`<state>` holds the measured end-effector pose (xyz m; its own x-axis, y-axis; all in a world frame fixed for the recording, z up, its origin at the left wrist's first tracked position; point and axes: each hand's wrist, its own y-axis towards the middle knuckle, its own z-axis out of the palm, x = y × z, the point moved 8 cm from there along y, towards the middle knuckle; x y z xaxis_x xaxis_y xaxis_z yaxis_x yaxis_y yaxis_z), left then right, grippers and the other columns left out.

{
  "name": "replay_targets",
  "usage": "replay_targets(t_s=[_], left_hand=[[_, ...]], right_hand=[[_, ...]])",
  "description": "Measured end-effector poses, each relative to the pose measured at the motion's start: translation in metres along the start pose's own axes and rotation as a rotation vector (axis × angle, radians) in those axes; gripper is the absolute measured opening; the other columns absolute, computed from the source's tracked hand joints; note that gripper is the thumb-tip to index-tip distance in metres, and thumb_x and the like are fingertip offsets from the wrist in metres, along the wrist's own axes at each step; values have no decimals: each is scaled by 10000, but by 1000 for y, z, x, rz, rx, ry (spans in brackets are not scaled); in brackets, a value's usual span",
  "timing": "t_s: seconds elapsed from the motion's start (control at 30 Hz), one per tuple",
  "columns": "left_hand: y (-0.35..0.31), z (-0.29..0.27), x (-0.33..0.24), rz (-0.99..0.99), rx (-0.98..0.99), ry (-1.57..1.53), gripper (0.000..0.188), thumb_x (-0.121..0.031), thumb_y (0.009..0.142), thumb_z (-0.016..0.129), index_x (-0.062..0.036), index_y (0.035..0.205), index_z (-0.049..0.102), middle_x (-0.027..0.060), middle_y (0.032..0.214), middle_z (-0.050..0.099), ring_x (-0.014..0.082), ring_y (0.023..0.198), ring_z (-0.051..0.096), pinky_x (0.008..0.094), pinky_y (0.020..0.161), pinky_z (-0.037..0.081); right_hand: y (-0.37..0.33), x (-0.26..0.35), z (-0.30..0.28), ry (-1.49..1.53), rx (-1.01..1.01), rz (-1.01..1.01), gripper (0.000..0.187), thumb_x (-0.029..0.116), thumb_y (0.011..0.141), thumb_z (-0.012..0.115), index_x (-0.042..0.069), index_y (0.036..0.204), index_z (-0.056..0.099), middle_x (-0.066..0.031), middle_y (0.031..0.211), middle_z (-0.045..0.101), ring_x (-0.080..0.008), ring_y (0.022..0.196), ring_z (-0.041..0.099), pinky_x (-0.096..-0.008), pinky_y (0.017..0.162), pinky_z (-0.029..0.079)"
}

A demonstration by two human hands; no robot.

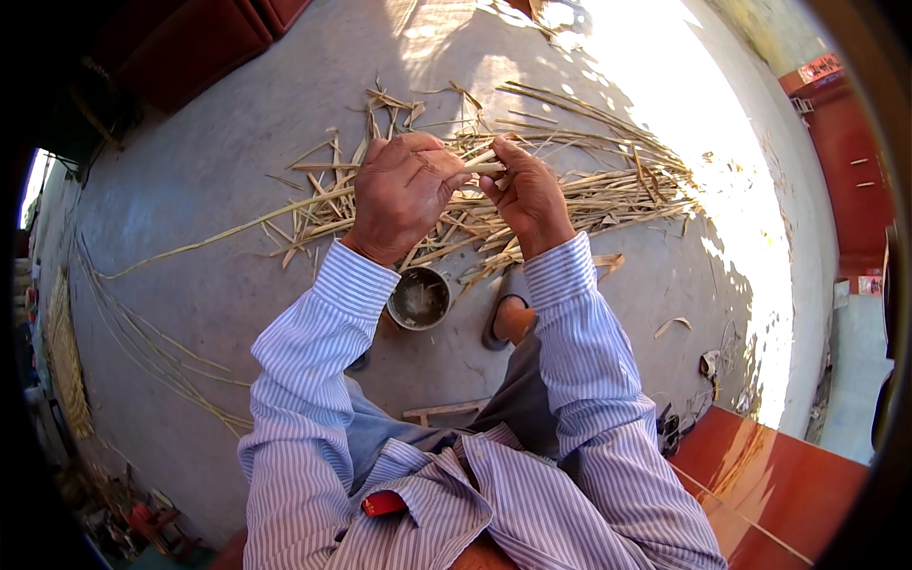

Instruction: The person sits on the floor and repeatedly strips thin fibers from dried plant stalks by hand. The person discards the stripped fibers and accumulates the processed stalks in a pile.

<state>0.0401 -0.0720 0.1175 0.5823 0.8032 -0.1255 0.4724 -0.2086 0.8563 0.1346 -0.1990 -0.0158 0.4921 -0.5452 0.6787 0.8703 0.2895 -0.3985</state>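
Both hands are raised in front of me over a spread pile of dry reed stalks. My left hand, back turned up, is closed around a long pale reed stalk that trails out to the left and down toward the floor. My right hand pinches the short pale end of a stalk between thumb and fingers, just right of the left hand. Whether it is the same stalk is hidden by the left hand. Below the hands, a round metal bowl stands on the floor near my feet.
Several long thin strips lie on the grey concrete floor at the left. A rolled straw bundle rests by the left edge. Red-brown boards are at lower right, a red cabinet at far right. Bright sunlight falls across the right side.
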Motion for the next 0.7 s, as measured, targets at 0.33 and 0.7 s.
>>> replay_targets(t_s=[0.33,0.7], left_hand=[[17,-78,40,-366,-306,-167,174,-129,819,752,-34,893,626,58,830,683,159,793,642,259,646,503],[-53,2,102,-597,501,-301,289,-272,835,720,2,917,681,97,817,669,215,780,626,344,710,479]], right_hand=[[14,31,-25,-107,-213,-211,121,131,919,625,19,889,593,-61,742,639,-134,628,647,-205,515,540],[4,50,-8,-212,-116,-453,177,188,916,649,28,877,585,-74,769,651,-134,651,654,-226,577,548]])
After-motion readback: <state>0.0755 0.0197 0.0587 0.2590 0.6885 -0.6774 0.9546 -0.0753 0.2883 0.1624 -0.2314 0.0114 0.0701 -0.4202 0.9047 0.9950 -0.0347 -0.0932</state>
